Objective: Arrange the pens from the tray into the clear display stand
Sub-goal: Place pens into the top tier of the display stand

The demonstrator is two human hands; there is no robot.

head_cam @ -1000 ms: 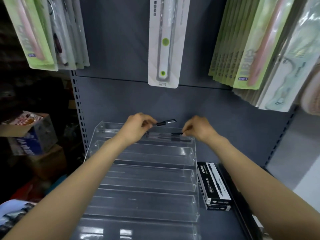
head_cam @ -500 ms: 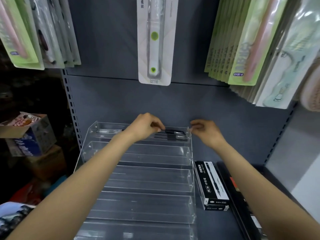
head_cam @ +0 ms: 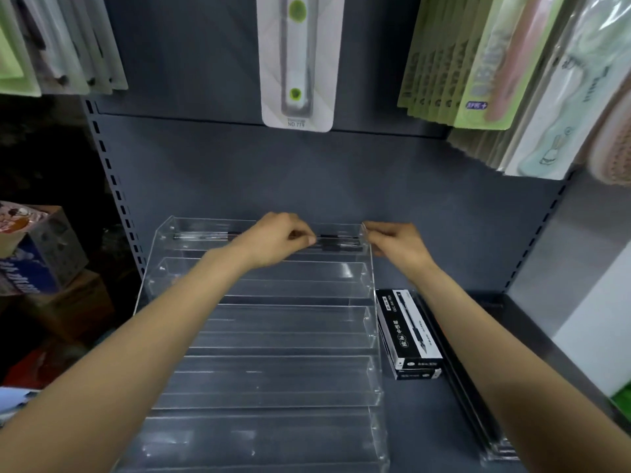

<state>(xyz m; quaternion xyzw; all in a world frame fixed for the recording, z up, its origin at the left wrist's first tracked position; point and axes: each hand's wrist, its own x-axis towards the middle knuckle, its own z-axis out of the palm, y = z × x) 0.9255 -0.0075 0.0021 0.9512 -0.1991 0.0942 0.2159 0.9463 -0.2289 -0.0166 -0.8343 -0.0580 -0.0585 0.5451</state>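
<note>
1. Presently, a clear tiered display stand [head_cam: 259, 336] is set on the grey shelf [head_cam: 444, 421] against the back panel, its troughs stepped so that each row can be read from the front.
2. Black gel pens [head_cam: 336, 242] are laid lengthwise in the topmost, rearmost trough; the lower troughs appear unfilled, so the task is judged to be at an early stage.
3. The left hand [head_cam: 276, 238] is held over the middle of the top trough, fingers curled and thumb met by forefinger at a pen's end, seemingly pinching it to seat it level. Whether the pen is truly gripped cannot be told with certainty.
4. The right hand [head_cam: 397, 242] is placed at the stand's upper right corner, fingers loosely bent and touching the side wall, apparently to steady the stand; nothing is seen held in it.
5. Two boxes of gel pens [head_cam: 408, 331] are stacked just beside the stand's right wall, kept near for restocking.
6. A flat tray [head_cam: 478, 421] lies along the shelf further right; its contents cannot be made out.
</note>
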